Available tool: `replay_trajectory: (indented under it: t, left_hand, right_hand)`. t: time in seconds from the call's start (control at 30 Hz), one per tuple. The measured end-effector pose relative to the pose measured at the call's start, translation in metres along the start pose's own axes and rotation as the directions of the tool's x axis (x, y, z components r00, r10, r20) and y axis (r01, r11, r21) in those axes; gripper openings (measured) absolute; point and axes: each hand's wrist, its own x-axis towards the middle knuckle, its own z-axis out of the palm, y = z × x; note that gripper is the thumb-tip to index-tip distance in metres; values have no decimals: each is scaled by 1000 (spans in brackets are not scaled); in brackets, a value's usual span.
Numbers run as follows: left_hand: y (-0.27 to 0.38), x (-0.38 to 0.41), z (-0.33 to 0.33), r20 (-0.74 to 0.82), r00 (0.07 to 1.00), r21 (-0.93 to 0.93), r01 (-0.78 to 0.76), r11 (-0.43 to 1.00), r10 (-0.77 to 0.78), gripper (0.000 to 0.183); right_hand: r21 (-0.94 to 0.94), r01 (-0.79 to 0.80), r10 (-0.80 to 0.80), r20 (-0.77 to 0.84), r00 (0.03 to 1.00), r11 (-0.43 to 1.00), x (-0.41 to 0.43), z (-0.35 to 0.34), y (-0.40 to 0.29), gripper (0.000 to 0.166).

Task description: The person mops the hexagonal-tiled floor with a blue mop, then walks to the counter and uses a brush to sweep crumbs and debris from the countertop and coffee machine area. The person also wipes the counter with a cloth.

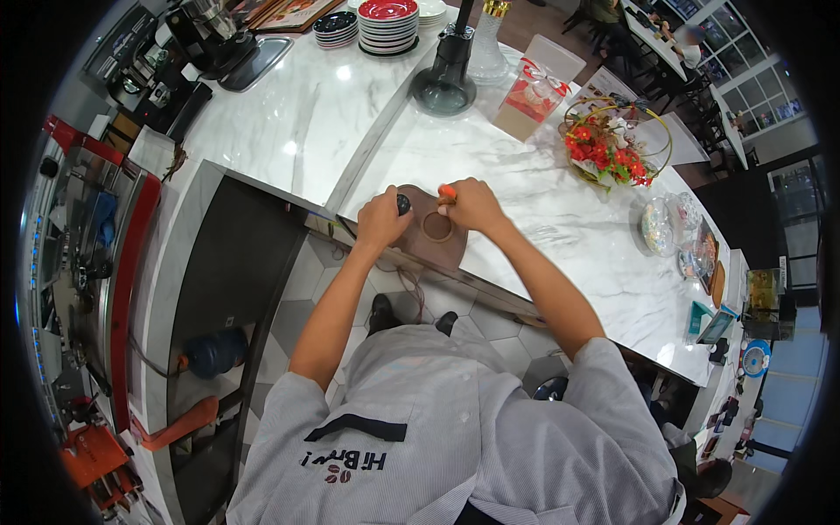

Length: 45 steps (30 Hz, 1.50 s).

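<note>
A brown tamping mat [426,246] with a raised ring lies over the near edge of the marble counter. At its left side my left hand [382,220] is closed around a black handle [403,205], perhaps of a portafilter; most of it is hidden by the fingers. My right hand [474,205], at the mat's upper right, grips a small tool with an orange and brown handle [447,194]. What lies under that tool is too small to tell. The two hands are apart, with the mat's ring between and below them.
Beyond the hands stand a dark glass-based column [444,92], a gift box [531,98] and a flower basket [607,154]. Stacked plates [388,29] and a metal tray [256,62] are further back. Glass jars [658,226] stand at the right. The marble counter [564,226] ends just before my body.
</note>
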Motion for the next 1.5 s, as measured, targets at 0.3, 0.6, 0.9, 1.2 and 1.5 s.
replay_trajectory:
  t: [0.3,0.6,0.9,1.2,1.5]
  left_hand:
    - [-3,-4,5,-19,1000,-11,-4,1000,4,37]
    - [-2,0,2,28,1000,-12,-2,1000,2,37]
    - [0,-2,-2,32,999,-4,15,1000,-15,37]
    - [1,-2,-2,52,998,0,30,1000,-30,39]
    - [-5,-4,-9,85,996,37,34,999,-37,45]
  right_hand:
    - [796,-290,626,-139,768,532,-18,30,-6,27]
    - [975,-155,473,61,879,162,-40,66,19,25]
    - [848,-249,187,181,966,467,-34,55,15,21]
    - [181,217,-143,-349,926,959,-17,69,-27,17]
    - [207,267,-121,-530,839,941,-7,5,-1,24]
